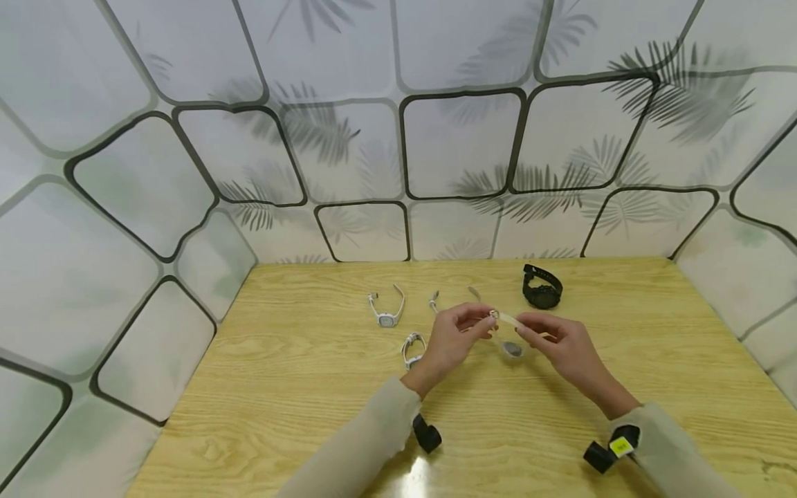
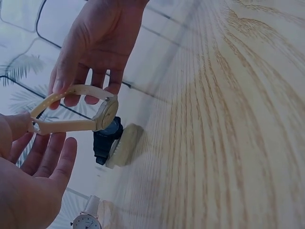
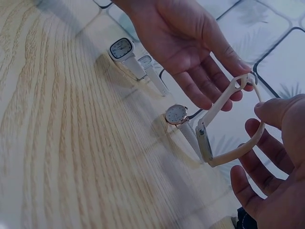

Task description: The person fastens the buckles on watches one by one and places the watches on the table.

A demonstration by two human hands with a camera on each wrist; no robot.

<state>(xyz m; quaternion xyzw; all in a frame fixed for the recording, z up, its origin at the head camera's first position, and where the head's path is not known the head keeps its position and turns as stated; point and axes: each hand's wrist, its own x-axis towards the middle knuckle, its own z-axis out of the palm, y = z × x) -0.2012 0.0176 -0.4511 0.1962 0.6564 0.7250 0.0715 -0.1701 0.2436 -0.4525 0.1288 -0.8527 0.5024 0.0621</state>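
Observation:
Both hands hold a wristwatch (image 1: pixel 512 349) with a cream strap above the table, its case hanging below. My left hand (image 1: pixel 453 339) pinches the strap at the buckle (image 3: pixel 251 78) between thumb and fingers. On the other strap piece (image 2: pixel 50 101), my right hand (image 1: pixel 563 346) has a pinch with thumb and fingertips. The strap forms a loop, its ends meeting at the buckle. Whether the pin sits in a hole cannot be seen. In the right wrist view, the case (image 3: pixel 205 143) shows edge-on.
On the wooden table (image 1: pixel 299 387), a white watch (image 1: pixel 387 319) lies at the back left and another white watch (image 1: pixel 413 349) beside my left wrist. A round-dialled watch (image 3: pixel 176 114) is partly behind my left hand. A black watch (image 1: pixel 543 294) lies at the back right. Patterned fabric (image 1: pixel 461 145) walls the back.

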